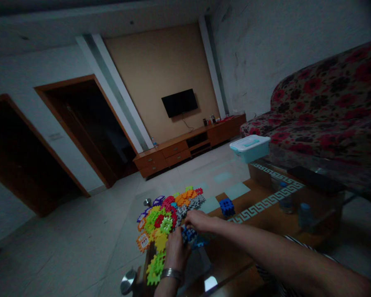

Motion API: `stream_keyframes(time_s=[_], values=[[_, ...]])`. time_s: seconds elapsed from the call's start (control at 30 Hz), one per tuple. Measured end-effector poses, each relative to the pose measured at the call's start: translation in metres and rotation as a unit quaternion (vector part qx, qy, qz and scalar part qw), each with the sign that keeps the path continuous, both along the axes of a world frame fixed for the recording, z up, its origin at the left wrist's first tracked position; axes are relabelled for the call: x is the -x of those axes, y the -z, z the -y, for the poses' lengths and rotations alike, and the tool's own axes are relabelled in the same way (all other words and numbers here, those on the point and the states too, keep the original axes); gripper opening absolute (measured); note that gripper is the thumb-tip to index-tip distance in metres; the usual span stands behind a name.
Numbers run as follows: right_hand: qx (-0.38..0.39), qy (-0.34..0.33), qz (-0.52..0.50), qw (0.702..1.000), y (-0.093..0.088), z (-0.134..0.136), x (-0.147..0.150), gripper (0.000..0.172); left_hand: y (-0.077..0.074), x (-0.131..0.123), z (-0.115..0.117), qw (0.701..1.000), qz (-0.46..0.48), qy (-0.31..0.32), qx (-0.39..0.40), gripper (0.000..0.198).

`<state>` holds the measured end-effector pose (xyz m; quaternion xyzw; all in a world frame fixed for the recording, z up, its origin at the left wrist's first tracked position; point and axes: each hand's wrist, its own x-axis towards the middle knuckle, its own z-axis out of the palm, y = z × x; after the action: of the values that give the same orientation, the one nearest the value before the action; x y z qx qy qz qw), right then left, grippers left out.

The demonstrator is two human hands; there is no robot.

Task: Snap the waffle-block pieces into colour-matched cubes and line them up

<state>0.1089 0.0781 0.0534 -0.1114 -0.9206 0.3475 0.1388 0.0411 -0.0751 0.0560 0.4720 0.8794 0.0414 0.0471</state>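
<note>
Blue interlocking pieces with notched edges (190, 234) lie between my two hands over the glass table. My left hand (175, 247), with a metal bracelet at the wrist, is closed on them from the left. From above and the right, the bent fingers of my right hand (199, 220) grip the same pieces; its fingertips are partly hidden. A heap of colourful notched pieces (160, 220) spreads beside my hands, in green, yellow, red, orange, grey and purple. Farther right stands a blue cube (227, 207) built of similar pieces.
A turquoise storage box with a white lid (250, 148) sits at the table's far end. Plastic bottles (305, 216) show at the right, near a glass table edge. Behind are a flowered sofa (321, 103), a wooden TV cabinet (173, 153) and a wall television (179, 103).
</note>
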Motion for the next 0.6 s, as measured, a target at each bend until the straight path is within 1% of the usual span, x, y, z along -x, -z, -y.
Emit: stream_keyframes(time_s=[0.07, 0.17, 0.23, 0.3, 0.37, 0.43, 0.6], values=[[0.001, 0.036, 0.020, 0.999, -0.007, -0.021, -0.013, 0.033, -0.001, -0.007, -0.010, 1.000, 0.004, 0.016, -0.013, 0.038], [-0.004, 0.099, 0.049, 0.994, -0.015, -0.059, -0.041, 0.029, -0.003, -0.021, -0.024, 0.999, 0.006, 0.036, -0.028, 0.038], [-0.002, 0.137, 0.069, 0.988, -0.016, -0.083, -0.062, 0.027, -0.004, -0.030, -0.032, 0.998, 0.005, 0.044, -0.033, 0.035], [0.005, 0.157, 0.092, 0.983, -0.014, -0.101, -0.080, 0.026, -0.004, -0.038, -0.040, 0.998, 0.004, 0.050, -0.037, 0.031], [0.016, 0.163, 0.113, 0.980, -0.010, -0.112, -0.093, 0.026, -0.003, -0.045, -0.048, 0.998, 0.005, 0.058, -0.038, 0.029], [0.029, 0.165, 0.127, 0.978, -0.005, -0.117, -0.100, 0.026, -0.003, -0.050, -0.057, 0.997, 0.006, 0.063, -0.038, 0.027], [0.061, 0.168, 0.121, 0.976, 0.000, -0.119, -0.103, 0.031, 0.001, -0.062, -0.082, 0.996, 0.012, 0.073, -0.045, 0.023]])
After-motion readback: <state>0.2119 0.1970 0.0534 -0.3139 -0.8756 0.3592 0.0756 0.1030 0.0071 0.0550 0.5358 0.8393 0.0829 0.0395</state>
